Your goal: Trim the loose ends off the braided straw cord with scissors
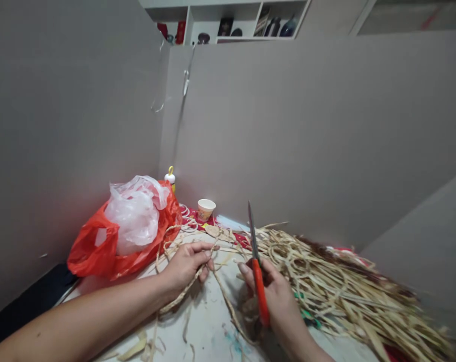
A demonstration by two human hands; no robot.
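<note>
My left hand (192,264) is pinched closed on a twisted straw cord (225,296), whose strands loop down over the table on both sides of the fingers. In my right hand (275,289) is a pair of scissors (260,286) with red-orange handles and dark blades. The blades point up and away, apart from the cord, and look closed together. My right fingers wrap round the handles, and part of that grip is hidden. Small straw scraps (135,347) lie on the white tabletop (212,329) near my left forearm.
A big heap of dry straw strips (337,286) covers the right side. On the left sits a red plastic bag (92,251) with a white plastic bag (135,213) in it. A paper cup (205,209) and a yellow-topped bottle (170,177) stand at the back by the grey wall (288,125).
</note>
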